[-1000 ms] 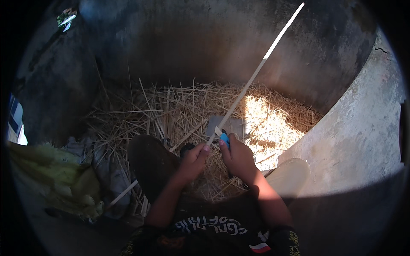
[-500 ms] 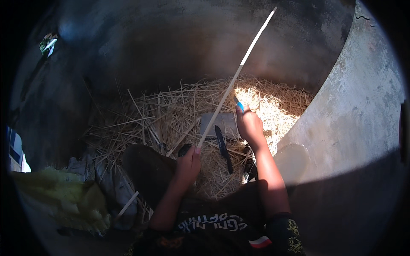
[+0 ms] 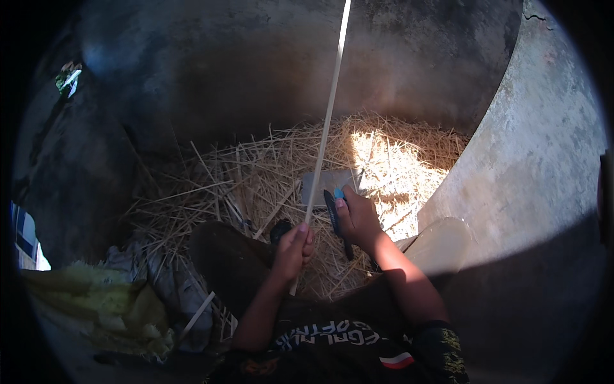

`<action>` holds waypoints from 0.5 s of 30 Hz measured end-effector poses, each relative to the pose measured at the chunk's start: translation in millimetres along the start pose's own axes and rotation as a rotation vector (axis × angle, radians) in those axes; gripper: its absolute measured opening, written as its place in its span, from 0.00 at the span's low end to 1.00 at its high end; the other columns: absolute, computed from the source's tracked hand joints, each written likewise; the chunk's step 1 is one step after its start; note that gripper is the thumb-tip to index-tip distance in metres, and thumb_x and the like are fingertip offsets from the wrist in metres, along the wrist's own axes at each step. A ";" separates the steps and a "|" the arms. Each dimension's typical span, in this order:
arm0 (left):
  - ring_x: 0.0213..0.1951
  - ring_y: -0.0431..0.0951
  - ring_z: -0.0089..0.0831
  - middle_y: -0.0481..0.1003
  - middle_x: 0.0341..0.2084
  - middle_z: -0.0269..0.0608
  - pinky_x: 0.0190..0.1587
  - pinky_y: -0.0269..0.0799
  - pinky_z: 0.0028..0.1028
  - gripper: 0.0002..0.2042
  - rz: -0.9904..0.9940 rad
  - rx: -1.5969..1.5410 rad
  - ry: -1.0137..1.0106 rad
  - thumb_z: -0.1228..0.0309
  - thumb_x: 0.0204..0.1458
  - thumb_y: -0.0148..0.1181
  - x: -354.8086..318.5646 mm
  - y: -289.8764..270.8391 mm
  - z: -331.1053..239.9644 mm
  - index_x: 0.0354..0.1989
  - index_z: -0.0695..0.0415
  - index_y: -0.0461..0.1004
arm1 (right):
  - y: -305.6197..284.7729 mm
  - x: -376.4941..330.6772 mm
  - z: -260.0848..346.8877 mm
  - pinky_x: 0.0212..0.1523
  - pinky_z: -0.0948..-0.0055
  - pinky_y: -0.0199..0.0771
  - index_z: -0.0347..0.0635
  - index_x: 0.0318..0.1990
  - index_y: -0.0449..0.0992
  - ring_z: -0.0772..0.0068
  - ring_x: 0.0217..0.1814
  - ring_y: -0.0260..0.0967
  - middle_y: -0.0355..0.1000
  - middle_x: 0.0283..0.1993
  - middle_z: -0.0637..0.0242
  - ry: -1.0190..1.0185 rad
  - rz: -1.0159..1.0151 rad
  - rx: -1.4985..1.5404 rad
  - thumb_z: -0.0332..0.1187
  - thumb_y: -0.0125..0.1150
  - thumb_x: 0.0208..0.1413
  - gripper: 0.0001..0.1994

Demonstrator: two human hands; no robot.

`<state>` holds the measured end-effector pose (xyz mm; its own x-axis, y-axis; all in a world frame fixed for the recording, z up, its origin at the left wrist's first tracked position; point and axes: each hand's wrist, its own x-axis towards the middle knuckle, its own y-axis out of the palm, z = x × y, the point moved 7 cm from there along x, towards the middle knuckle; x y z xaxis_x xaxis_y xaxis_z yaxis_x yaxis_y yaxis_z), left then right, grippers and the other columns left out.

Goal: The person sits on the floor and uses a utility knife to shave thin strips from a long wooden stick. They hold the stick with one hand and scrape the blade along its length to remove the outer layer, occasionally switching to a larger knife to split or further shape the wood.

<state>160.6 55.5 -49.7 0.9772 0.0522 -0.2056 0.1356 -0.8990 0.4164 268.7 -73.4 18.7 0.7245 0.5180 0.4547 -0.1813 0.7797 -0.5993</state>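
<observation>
Straw [image 3: 268,173] litters the concrete floor [image 3: 211,70]; both hands, left [image 3: 293,248] and right [image 3: 355,217], grip a cane strip [image 3: 327,121].

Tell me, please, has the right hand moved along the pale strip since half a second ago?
Yes. The right hand came back down the pale strip, toward the left hand, judged against the flat grey slab on the straw.

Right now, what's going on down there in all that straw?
A person sits over a pile of straw beside a concrete wall. The left hand grips the lower end of a long, thin pale strip that rises up out of the picture. The right hand holds a dark blade right beside the strip, above a flat grey slab lying on the straw. Yellowish cloth lies at the person's left.
</observation>
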 end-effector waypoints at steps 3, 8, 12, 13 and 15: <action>0.13 0.48 0.14 0.51 0.14 0.23 0.15 0.40 0.20 0.20 0.039 -0.113 -0.095 0.50 0.69 0.41 -5.1 1.8 -1.0 0.28 0.49 0.60 | 16.1 -3.3 15.2 0.30 0.47 0.70 0.36 0.38 0.66 0.38 0.28 0.72 0.72 0.25 0.46 -0.162 0.133 -0.087 0.43 0.50 0.62 0.15; 0.12 0.47 0.15 0.50 0.13 0.23 0.14 0.39 0.21 0.21 0.050 -0.154 -0.204 0.48 0.68 0.40 -13.1 11.1 -0.5 0.26 0.48 0.58 | 17.5 -3.1 18.7 0.27 0.51 0.71 0.37 0.37 0.66 0.43 0.26 0.72 0.72 0.25 0.49 -0.300 0.094 -0.253 0.42 0.52 0.60 0.15; 0.12 0.46 0.15 0.50 0.13 0.23 0.14 0.39 0.21 0.21 0.112 -0.125 -0.243 0.47 0.68 0.39 -19.5 19.1 0.3 0.27 0.47 0.57 | 9.5 2.4 12.8 0.26 0.53 0.70 0.39 0.37 0.67 0.46 0.25 0.71 0.71 0.26 0.53 -0.446 0.155 -0.287 0.45 0.55 0.57 0.16; 0.12 0.46 0.15 0.50 0.13 0.23 0.14 0.39 0.21 0.21 0.122 -0.121 -0.258 0.47 0.68 0.39 -22.3 20.6 -2.8 0.27 0.47 0.57 | 5.8 3.4 15.5 0.26 0.53 0.70 0.39 0.37 0.67 0.46 0.24 0.71 0.70 0.27 0.54 -0.475 0.140 -0.284 0.46 0.56 0.56 0.17; 0.11 0.45 0.15 0.49 0.12 0.23 0.14 0.39 0.21 0.21 0.132 -0.102 -0.275 0.46 0.68 0.38 -26.3 23.3 -6.4 0.27 0.47 0.57 | -1.0 4.9 19.1 0.27 0.53 0.71 0.40 0.38 0.68 0.47 0.25 0.72 0.71 0.28 0.55 -0.496 0.124 -0.281 0.47 0.57 0.55 0.18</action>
<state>139.0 36.0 -28.9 0.9086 -0.1941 -0.3697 0.0396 -0.8413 0.5391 259.8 -64.9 34.1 0.2988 0.7549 0.5838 -0.0125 0.6148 -0.7886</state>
